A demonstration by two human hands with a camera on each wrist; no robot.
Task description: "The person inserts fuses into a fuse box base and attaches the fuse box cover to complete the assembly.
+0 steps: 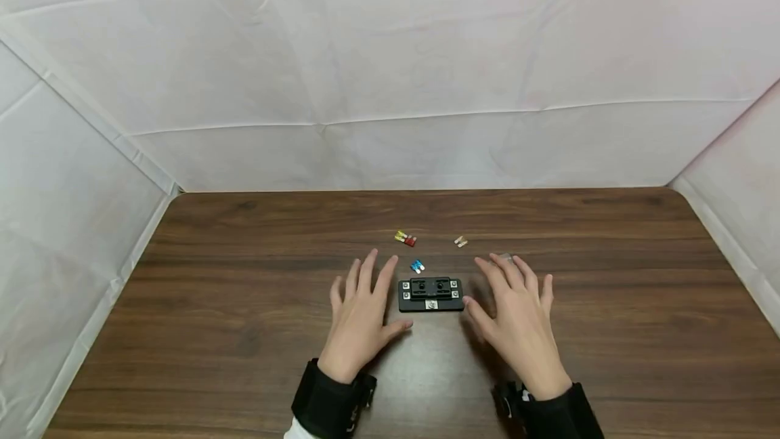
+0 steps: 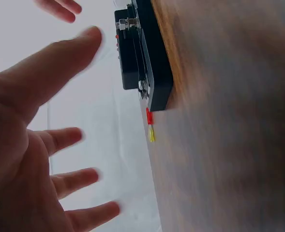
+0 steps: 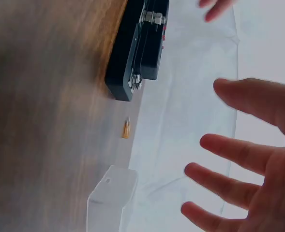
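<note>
wooden table [image 1: 244, 330], open hands [image 1: 359, 310] flanking fuse block [image 1: 430, 294]

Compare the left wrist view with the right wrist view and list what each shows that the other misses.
Only the left wrist view shows the red and yellow fuses lying beyond the black fuse block, with the left hand spread open. Only the right wrist view shows the clear cover, a small pale fuse and the open right hand. Both show the fuse block on the wooden table.
</note>
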